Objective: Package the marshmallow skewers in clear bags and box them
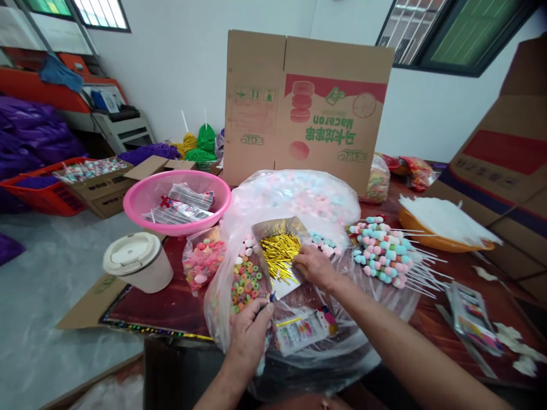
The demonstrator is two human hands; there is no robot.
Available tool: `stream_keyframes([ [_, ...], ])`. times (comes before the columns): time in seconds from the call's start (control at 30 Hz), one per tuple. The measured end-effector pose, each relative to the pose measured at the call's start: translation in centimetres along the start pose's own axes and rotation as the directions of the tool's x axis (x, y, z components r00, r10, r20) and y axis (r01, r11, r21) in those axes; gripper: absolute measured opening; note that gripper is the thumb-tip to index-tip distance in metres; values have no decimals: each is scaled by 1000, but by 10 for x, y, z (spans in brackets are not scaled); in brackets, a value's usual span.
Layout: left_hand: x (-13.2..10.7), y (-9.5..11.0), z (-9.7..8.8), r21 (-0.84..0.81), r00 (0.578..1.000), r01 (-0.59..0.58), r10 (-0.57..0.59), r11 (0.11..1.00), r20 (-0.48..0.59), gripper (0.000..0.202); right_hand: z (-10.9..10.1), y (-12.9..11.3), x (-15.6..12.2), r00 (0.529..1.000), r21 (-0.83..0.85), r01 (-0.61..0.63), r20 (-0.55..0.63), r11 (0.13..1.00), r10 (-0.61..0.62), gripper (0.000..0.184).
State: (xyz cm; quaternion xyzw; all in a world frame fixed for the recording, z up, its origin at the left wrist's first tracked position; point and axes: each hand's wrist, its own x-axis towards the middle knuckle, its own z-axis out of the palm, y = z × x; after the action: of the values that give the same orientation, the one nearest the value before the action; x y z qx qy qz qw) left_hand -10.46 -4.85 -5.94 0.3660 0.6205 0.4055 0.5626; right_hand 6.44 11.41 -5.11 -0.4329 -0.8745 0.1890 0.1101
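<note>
My left hand (252, 327) is closed in a pinch on the end of a packed candy bag (305, 329) that lies on clear plastic in front of me. My right hand (314, 265) reaches into a heap of gold twist ties (280, 250) on a shiny sheet, fingers curled onto the ties. Colourful ring candies (245, 282) sit in a clear bag just left of the ties. A big bag of pastel marshmallows (299, 196) lies behind.
Marshmallow skewers (384, 250) are piled to the right, beside an orange bowl of white sticks (444, 228). A pink basket (177, 202) with packets and a lidded paper cup (139, 262) stand at the left. A Macaron carton (305, 108) stands behind. Printed wrappers (470, 316) lie at right.
</note>
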Motion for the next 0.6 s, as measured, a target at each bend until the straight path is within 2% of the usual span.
stream_keyframes([
  [0.07, 7, -2, 2, -169, 994, 84, -94, 982, -54, 35, 7, -2, 8, 1000, -87, -4, 12, 996, 5, 14],
  [0.13, 13, -2, 1, -246, 990, 106, -126, 963, -66, 39, 10, -9, 5, 1000, -151, -18, 1, 988, 19, 16],
  [0.3, 17, 8, 3, -244, 992, 71, -95, 967, -89, 38, -5, -25, -15, 993, -172, -115, -29, 978, 112, 17],
  [0.4, 11, 15, 18, -313, 999, -8, -3, 950, -32, 32, -20, -24, -20, 974, -78, -226, -19, 971, 225, 16],
  [0.47, 3, 17, 29, -374, 999, -44, 37, 926, -26, 31, -30, -24, -23, 960, 21, -277, -29, 961, 278, 27],
  [0.6, -14, 26, 43, -406, 995, -101, 86, 908, -54, 29, -48, -41, -47, 963, 258, -244, -49, 935, 265, 29],
])
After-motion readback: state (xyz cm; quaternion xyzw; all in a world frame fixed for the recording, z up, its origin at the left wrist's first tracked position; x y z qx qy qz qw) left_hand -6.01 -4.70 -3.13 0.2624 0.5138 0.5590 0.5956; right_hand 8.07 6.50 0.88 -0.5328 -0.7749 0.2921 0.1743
